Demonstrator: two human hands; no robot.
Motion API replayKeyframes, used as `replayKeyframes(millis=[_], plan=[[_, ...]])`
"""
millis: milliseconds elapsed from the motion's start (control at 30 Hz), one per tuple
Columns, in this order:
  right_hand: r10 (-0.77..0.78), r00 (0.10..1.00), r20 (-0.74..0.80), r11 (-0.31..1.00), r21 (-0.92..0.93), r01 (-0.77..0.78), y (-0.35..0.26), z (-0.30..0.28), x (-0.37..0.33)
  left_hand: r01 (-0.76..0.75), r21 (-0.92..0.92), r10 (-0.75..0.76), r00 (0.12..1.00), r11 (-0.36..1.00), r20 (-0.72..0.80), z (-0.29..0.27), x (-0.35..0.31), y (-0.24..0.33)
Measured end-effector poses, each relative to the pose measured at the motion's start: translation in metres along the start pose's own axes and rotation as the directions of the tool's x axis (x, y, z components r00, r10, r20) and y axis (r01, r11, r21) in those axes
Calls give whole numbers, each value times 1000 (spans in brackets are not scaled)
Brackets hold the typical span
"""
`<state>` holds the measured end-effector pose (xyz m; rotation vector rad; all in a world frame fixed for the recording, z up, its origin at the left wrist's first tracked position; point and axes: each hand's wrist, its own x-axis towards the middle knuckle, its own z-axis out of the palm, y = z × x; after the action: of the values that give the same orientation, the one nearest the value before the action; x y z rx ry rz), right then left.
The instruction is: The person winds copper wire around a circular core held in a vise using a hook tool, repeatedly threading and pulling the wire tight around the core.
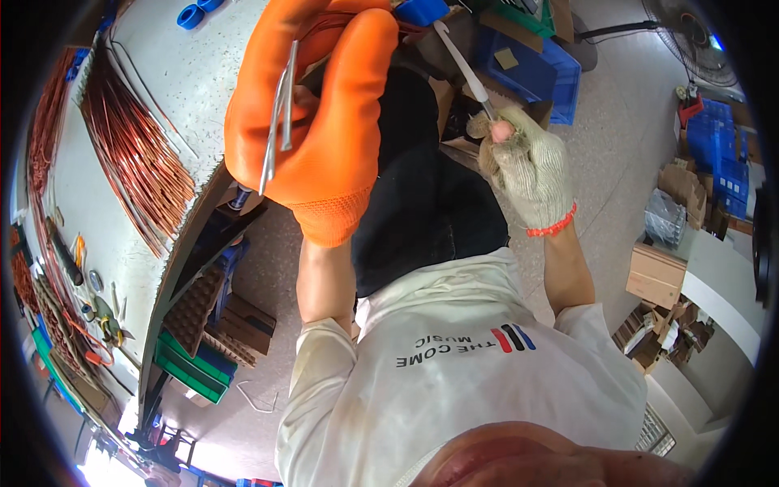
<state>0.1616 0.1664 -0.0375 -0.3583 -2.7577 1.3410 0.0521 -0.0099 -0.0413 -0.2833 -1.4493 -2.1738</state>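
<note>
My left hand, in an orange rubber-coated glove, is curled beside the bench edge. It grips a few thin metal rods, whose silvery ends stick out across the palm. Reddish-brown strands show between the fingers at the top; their far ends are hidden. To the right, my right hand, in an off-white knitted glove with a red cuff and a worn, brownish thumb, is closed round a slim white tool with a metal part near the grip. Its tip points up and left, close to a blue object.
A pale workbench curves along the left, carrying a bundle of copper-coloured rods, blue tape rolls and hand tools. Green bins stand below. Blue crates, a fan and cardboard boxes are on the right.
</note>
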Motion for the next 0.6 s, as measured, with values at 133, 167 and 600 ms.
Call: replayKeyframes(millis=[133,167,600], plan=[[153,983,100,976,140,-166,-8,-1,-4,19,-35,-20,1000,999,-21,5,-4,-6],[158,982,101,975,144,-171,-8,-1,-5,27,-38,-28,999,999,-25,5,-6,-7],[-144,988,-57,943,-311,120,-23,-19,-10,-61,189,62,998,980,-1,8,38,-8]])
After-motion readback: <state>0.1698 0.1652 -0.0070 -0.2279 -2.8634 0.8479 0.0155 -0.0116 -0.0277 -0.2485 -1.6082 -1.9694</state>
